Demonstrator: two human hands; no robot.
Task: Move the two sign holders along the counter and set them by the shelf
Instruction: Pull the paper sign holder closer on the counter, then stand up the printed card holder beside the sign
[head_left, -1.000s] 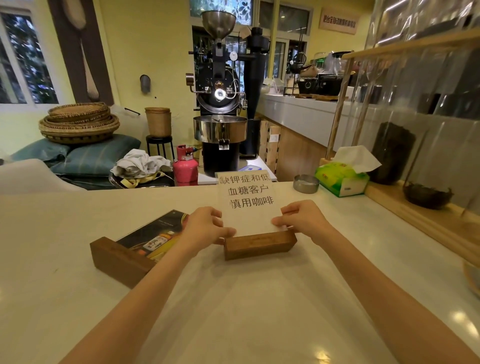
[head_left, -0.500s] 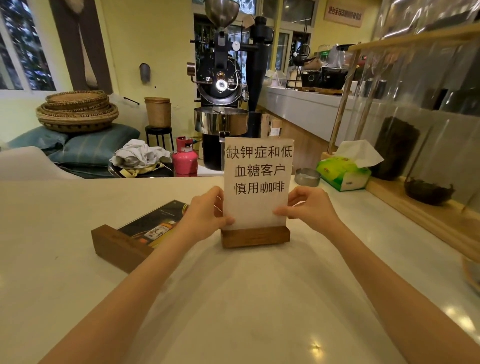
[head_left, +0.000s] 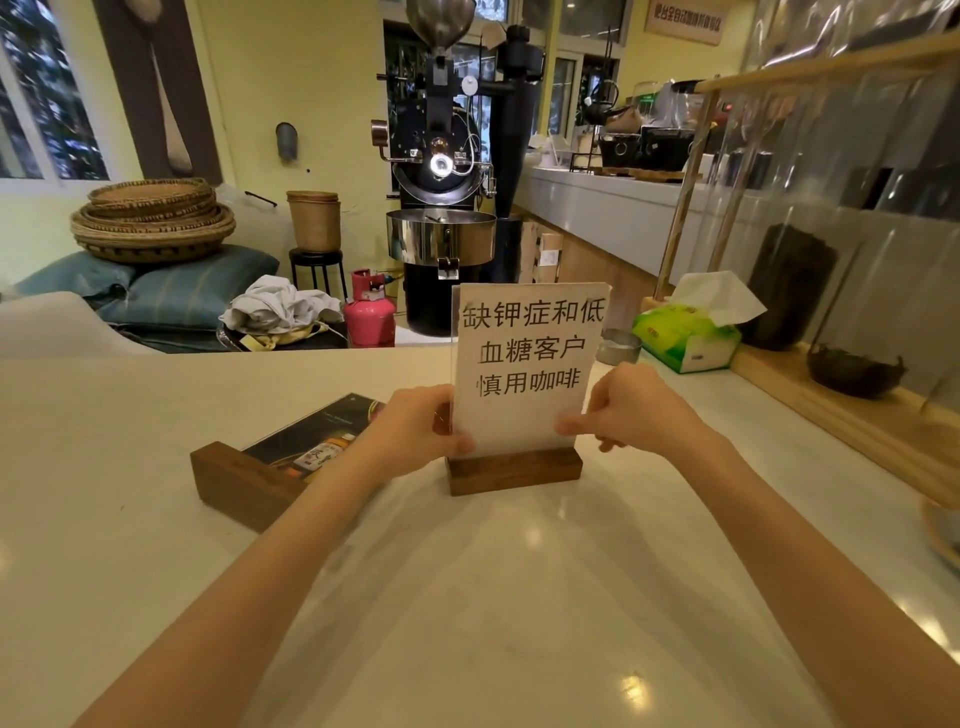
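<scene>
A sign holder with a white paper sign (head_left: 527, 364) stands upright on its dark wooden base (head_left: 514, 470) in the middle of the pale counter (head_left: 467, 597). My left hand (head_left: 410, 434) pinches the sheet's lower left edge and my right hand (head_left: 631, 410) pinches its lower right edge. A second sign holder (head_left: 270, 467) lies tipped back to the left, its dark printed sheet flat on the counter and partly hidden by my left forearm. The wooden shelf (head_left: 841, 415) runs along the counter's right side.
A green tissue box (head_left: 685, 338) and a small metal dish (head_left: 618, 345) sit at the far right of the counter by the shelf's end. Dark bowls and jars stand on the shelf. A coffee roaster (head_left: 441, 208) stands beyond the counter.
The white sign has gone from leaning back to standing upright on its base. Both hands stayed on its lower edges.
</scene>
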